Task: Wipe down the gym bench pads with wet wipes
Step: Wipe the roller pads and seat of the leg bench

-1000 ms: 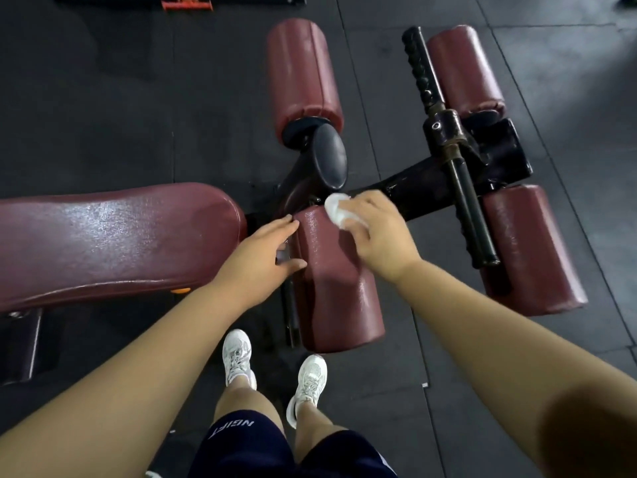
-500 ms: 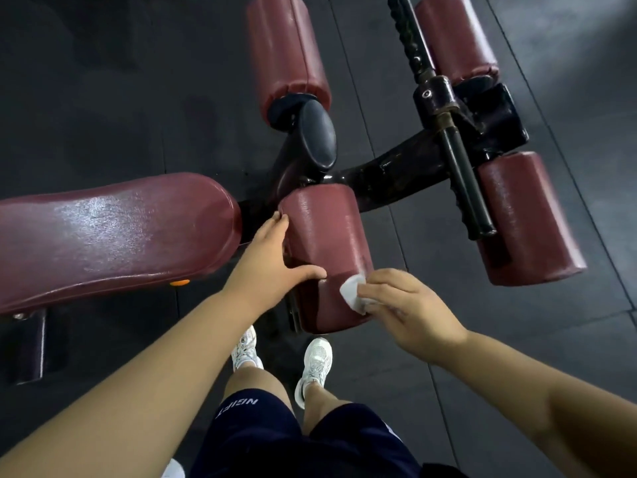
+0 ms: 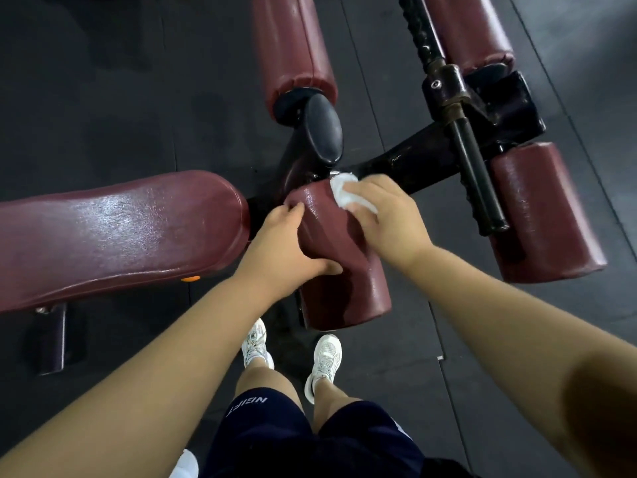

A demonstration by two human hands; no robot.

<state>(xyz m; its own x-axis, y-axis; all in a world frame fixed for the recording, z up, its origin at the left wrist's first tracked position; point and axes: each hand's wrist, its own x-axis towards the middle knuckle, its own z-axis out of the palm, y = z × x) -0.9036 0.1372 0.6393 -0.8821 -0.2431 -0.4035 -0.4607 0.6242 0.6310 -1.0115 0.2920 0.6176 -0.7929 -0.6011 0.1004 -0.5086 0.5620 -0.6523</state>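
Moved: wipe (image 3: 341, 194) to roller (image 3: 344, 281) top | right hand (image 3: 391, 224) clutches it | left hand (image 3: 279, 251) grips roller

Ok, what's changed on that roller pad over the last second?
The right hand ran the wet wipe down the near roller pad to its near end, then back up to the far end by the frame. The left hand stayed gripping that pad's side; wipe still held, bench seat pad unmoved.

The floor (image 3: 103, 108) was dark rubber matting, laid in large tiles with thin seams (image 3: 360, 63) between them. Pale light (image 3: 599, 43) washed its upper right corner.
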